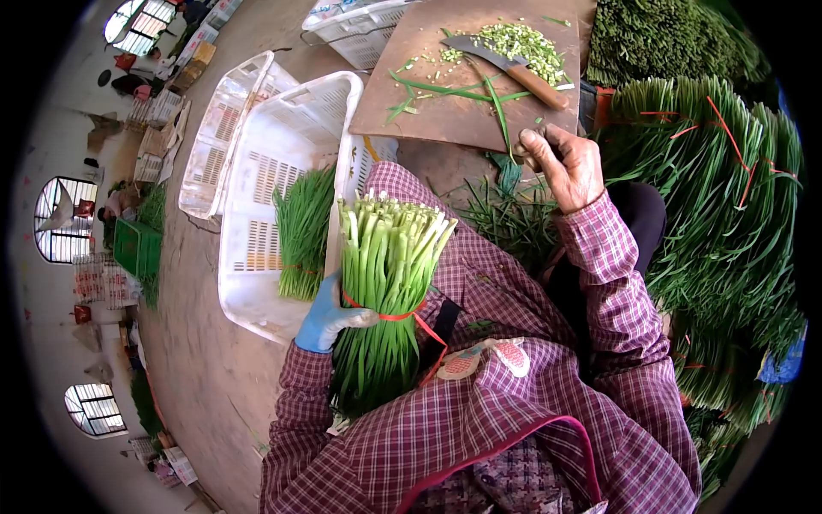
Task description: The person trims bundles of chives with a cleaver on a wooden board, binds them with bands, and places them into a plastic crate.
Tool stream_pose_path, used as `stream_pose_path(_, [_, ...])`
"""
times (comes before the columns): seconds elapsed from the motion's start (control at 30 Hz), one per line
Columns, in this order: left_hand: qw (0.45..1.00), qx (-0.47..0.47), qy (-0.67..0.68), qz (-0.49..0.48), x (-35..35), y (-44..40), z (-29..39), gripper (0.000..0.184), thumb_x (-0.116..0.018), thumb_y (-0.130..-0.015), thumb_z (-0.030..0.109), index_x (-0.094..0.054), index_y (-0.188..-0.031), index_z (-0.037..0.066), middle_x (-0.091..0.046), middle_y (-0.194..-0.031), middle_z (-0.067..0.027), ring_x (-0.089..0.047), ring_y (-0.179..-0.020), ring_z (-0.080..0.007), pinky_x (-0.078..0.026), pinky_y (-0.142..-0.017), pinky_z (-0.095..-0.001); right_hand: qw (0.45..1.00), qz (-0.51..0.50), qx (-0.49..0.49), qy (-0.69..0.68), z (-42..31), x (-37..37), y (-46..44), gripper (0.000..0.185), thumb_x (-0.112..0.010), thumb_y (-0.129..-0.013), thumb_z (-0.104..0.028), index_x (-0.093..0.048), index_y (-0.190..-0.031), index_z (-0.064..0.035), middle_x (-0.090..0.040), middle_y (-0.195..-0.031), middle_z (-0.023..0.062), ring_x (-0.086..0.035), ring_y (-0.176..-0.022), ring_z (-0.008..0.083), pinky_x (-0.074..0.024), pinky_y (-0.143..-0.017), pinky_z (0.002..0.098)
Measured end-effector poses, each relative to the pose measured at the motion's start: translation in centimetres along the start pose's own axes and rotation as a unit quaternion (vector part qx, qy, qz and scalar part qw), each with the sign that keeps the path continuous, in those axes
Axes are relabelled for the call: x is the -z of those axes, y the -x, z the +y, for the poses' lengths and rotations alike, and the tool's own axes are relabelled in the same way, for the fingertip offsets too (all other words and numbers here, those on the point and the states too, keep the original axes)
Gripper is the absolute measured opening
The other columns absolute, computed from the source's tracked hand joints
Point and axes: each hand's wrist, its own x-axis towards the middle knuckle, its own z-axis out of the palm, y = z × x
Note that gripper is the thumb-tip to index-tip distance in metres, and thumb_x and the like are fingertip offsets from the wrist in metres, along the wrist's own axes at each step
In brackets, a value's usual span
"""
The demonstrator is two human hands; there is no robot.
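My left hand (332,317), in a blue and grey glove, is wrapped around a bundle of garlic chives (390,257), its pale cut ends pointing up. A red tie (396,316) circles the bundle and its loose end trails to the right. My bare right hand (563,164) is closed in a pinch on a long green chive leaf (499,111), whose far part lies over the board. On that brown board (402,111) rests a knife with a wooden handle (536,86), beside a heap of chopped pale stem ends (521,47).
A white plastic crate (244,295) at left holds another tied chive bundle (306,231). More crates (224,128) stand beyond it. Stacked chives with red ties (711,163) fill the right side, below a pile of green stalks (668,38). Loose leaves (514,223) lie below the board.
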Motion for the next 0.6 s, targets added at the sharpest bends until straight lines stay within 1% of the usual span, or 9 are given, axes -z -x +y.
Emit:
stream_pose_path(0.03, [0.999, -0.012, -0.042, -0.003, -0.1, -0.3, 0.1, 0.085, -0.086, -0.061, 0.015, -0.044, -0.131, -0.006, -0.061, -0.112, -0.0111, -0.06, -0.092, -0.0141, -0.049, -0.086, -0.0288, 1.0, 0.0, 0.001, 0.001, 0.2, 0.3, 0.0, 0.03, -0.066, -0.09, -0.028, -0.064, -0.079, -0.0007, -0.06, -0.056, 0.006, -0.06, -0.055, 0.0173, -0.0464, -0.055, 0.0305])
stream_pose_path(0.1, [0.993, -0.017, -0.115, -0.011, -0.2, -0.6, 0.5, 0.094, -0.088, -0.06, 0.022, -0.041, -0.136, -0.006, -0.06, -0.121, -0.0131, -0.058, -0.112, -0.0207, -0.044, -0.1, -0.0347, 0.982, -0.023, 0.058, 0.18, 0.2, 0.7, 0.6, 0.029, -0.068, -0.087, -0.03, -0.063, -0.081, -0.0024, -0.061, -0.06, 0.0062, -0.062, -0.056, 0.0232, -0.0483, -0.056, 0.0346])
stream_pose_path(0.13, [0.993, -0.016, -0.116, -0.014, -0.3, -0.7, 0.5, 0.094, -0.088, -0.06, 0.022, -0.041, -0.136, -0.006, -0.06, -0.121, -0.0131, -0.058, -0.112, -0.0207, -0.044, -0.1, -0.0347, 0.982, -0.009, 0.1, 0.159, -0.3, 0.4, 1.1, 0.027, -0.07, -0.084, -0.029, -0.063, -0.091, -0.0039, -0.065, -0.073, 0.0064, -0.064, -0.063, 0.0254, -0.0503, -0.06, 0.0368])
stream_pose_path(0.2, [0.965, -0.117, -0.234, -0.004, -0.5, -1.1, 0.3, 0.096, -0.089, -0.059, 0.025, -0.041, -0.136, -0.005, -0.06, -0.122, -0.0142, -0.058, -0.113, -0.0222, -0.044, -0.1, -0.0359, 0.987, -0.038, 0.134, 0.081, -0.8, -0.5, 1.6, 0.032, -0.072, -0.081, -0.027, -0.061, -0.101, -0.0044, -0.066, -0.089, 0.0093, -0.065, -0.074, 0.0251, -0.0515, -0.066, 0.0361])
stream_pose_path(0.23, [0.959, -0.134, -0.249, -0.003, -0.5, -1.2, 0.1, 0.096, -0.089, -0.059, 0.027, -0.042, -0.136, -0.005, -0.061, -0.121, -0.0156, -0.059, -0.114, -0.0239, -0.045, -0.1, -0.0372, 0.988, -0.061, 0.136, 0.044, -2.1, -0.7, 2.0, 0.036, -0.073, -0.081, -0.025, -0.059, -0.105, -0.0037, -0.065, -0.094, 0.011, -0.065, -0.082, 0.0263, -0.0517, -0.071, 0.0364])
stream_pose_path(0.33, [0.942, -0.137, -0.305, 0.013, -1.2, -1.5, 0.3, 0.095, -0.09, -0.059, 0.029, -0.043, -0.135, -0.004, -0.061, -0.121, -0.0159, -0.06, -0.111, -0.024, -0.045, -0.099, -0.0367, 0.977, -0.089, 0.195, -0.002, -4.0, -2.0, 2.9, 0.036, -0.072, -0.081, -0.031, -0.061, -0.1, -0.0028, -0.063, -0.091, 0.0109, -0.063, -0.084, 0.0303, -0.0509, -0.074, 0.0376])
stream_pose_path(0.43, [0.937, -0.126, -0.324, 0.015, -1.5, -1.6, 0.2, 0.092, -0.09, -0.059, 0.029, -0.046, -0.133, -0.003, -0.062, -0.12, -0.0158, -0.061, -0.11, -0.0241, -0.046, -0.097, -0.0361, 0.957, -0.106, 0.265, 0.056, -5.3, -3.5, 4.0, 0.041, -0.073, -0.078, -0.039, -0.061, -0.098, -0.0049, -0.059, -0.09, 0.012, -0.059, -0.083, 0.0334, -0.0497, -0.071, 0.0418])
stream_pose_path(0.5, [0.942, -0.107, -0.318, 0.007, -2.2, -1.6, 0.7, 0.09, -0.09, -0.059, 0.029, -0.047, -0.132, -0.002, -0.062, -0.12, -0.0154, -0.061, -0.109, -0.0239, -0.046, -0.097, -0.036, 0.954, -0.108, 0.26, 0.105, -5.9, -4.2, 4.8, 0.046, -0.076, -0.072, -0.041, -0.06, -0.098, -0.0063, -0.054, -0.087, 0.0108, -0.056, -0.081, 0.0313, -0.0478, -0.07, 0.0405])
stream_pose_path(0.6, [0.936, -0.121, -0.331, 0.001, -3.3, -1.7, 0.9, 0.089, -0.09, -0.059, 0.029, -0.048, -0.132, -0.002, -0.062, -0.119, -0.0145, -0.061, -0.109, -0.0232, -0.046, -0.096, -0.0358, 0.95, -0.102, 0.264, 0.131, -6.4, -5.2, 5.5, 0.051, -0.078, -0.068, -0.043, -0.059, -0.098, -0.0059, -0.049, -0.085, 0.0097, -0.052, -0.08, 0.0302, -0.0458, -0.07, 0.04])
